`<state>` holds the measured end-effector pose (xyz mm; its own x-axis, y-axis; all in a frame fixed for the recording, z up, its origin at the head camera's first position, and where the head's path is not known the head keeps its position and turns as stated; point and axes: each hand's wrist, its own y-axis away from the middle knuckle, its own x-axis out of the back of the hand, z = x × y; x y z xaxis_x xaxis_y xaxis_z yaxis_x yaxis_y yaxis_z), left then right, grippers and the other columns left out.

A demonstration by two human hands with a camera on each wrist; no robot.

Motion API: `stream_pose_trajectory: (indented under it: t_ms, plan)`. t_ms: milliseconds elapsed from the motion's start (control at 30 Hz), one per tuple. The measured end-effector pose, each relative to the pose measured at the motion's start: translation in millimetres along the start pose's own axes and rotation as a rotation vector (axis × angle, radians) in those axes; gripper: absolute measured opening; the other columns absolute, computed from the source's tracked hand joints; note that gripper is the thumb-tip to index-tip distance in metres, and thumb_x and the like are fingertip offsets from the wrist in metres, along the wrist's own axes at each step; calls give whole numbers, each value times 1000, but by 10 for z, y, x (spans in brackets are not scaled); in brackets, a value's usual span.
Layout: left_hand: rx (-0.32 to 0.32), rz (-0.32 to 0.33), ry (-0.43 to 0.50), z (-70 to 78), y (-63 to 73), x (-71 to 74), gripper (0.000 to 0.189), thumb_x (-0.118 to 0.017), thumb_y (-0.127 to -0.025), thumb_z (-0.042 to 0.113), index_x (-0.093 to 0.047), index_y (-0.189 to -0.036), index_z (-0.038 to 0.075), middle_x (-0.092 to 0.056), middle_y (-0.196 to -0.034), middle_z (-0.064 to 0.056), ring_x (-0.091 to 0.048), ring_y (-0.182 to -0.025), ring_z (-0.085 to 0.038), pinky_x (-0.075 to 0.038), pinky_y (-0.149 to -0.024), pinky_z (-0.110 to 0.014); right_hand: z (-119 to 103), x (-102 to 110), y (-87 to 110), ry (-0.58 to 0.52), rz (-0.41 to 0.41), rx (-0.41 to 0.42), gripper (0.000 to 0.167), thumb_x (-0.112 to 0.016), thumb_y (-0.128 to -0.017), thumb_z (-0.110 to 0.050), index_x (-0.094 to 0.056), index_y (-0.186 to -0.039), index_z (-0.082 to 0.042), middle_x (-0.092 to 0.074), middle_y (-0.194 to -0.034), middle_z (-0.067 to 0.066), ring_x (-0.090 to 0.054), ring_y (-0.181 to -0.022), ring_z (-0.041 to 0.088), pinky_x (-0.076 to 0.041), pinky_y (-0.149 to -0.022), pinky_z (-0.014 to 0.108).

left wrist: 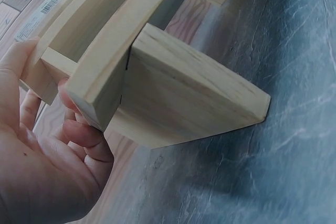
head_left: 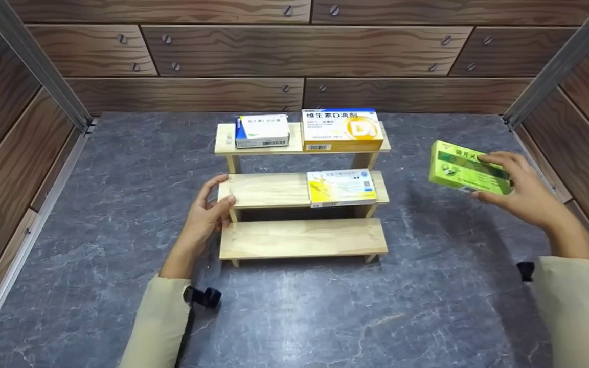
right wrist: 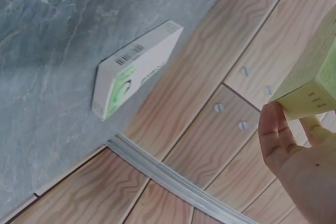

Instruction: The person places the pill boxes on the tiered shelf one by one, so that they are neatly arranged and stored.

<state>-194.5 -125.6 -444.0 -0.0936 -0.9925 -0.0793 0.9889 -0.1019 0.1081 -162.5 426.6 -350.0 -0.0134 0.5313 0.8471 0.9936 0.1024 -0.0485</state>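
Note:
A three-step wooden display stand [head_left: 269,240] stands on the table. My left hand [head_left: 206,212] grips the left end of its middle step, thumb at the front edge and a finger at the back corner. In the left wrist view, fingers [left wrist: 84,132] curl beside the wooden step [left wrist: 107,56]. Off to the right of the stand, my right hand [head_left: 527,191] holds a green medicine box [head_left: 466,166] above the table, thumb below and fingers over the top. The right wrist view shows part of this green box [right wrist: 312,72] between thumb and fingers.
On the top step sit a blue-white box [head_left: 263,130] and an orange-white vitamin D box [head_left: 342,130]. A yellow-white box [head_left: 342,186] lies on the middle step's right. Near the wood-patterned wall [right wrist: 210,129], a white-green box [right wrist: 134,72] rests on the table.

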Motion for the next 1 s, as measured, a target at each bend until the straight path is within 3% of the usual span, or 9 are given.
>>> stream_pose_trajectory:
  t_ms: [200, 400, 700, 800, 900, 1000]
  plan:
    - [0, -1, 0, 5, -8, 3, 50, -61, -95, 13, -45, -140, 26, -49, -55, 3, -45, -46, -10, -32, -46, -23, -119, 20, 79, -8, 14, 22, 73, -75, -84, -19, -38, -145, -5, -25, -148, 26, -32, -123, 45, -26, -77, 16]
    - [0, -6, -1, 6, -16, 2, 50, -60, -95, 13, -44, -141, 24, -51, -60, 4, -44, -46, -9, -32, -46, -23, -262, 3, 144, 3, 36, 78, 72, -78, -80, -15, -43, -142, -4, -29, -147, 25, -30, -128, 46, -30, -89, 40]
    - [-6, -8, 7, -2, -12, 4, 50, -60, -95, 12, -44, -141, 24, -49, -55, 3, -44, -45, -9, -31, -46, -23, -497, -12, 276, 61, 39, 220, 70, -79, -80, -15, -46, -141, -9, -35, -144, 19, -36, -123, 42, -28, -87, 18]
    - [-14, -13, 9, -3, -13, 3, 50, -60, -95, 12, -44, -141, 24, -49, -55, 3, -44, -45, -9, -31, -46, -23, -572, -19, 323, 71, 43, 244, 71, -80, -79, -15, -47, -141, -12, -36, -144, 16, -37, -123, 33, -25, -86, 11]
    - [-14, -16, -3, -6, -11, 6, 49, -59, -96, 13, -44, -141, 25, -52, -58, 4, -45, -46, -9, -32, -47, -23, -645, -29, 371, 82, 49, 274, 71, -81, -77, -14, -48, -140, -14, -38, -143, 12, -36, -123, 20, -25, -87, 11]
    - [-11, -15, -15, -7, -7, 9, 49, -59, -96, 13, -44, -141, 26, -54, -60, 3, -45, -45, -9, -32, -47, -23, -720, -33, 408, 74, 46, 307, 72, -82, -76, -11, -49, -139, -16, -38, -142, 11, -33, -125, 8, -31, -94, 23]
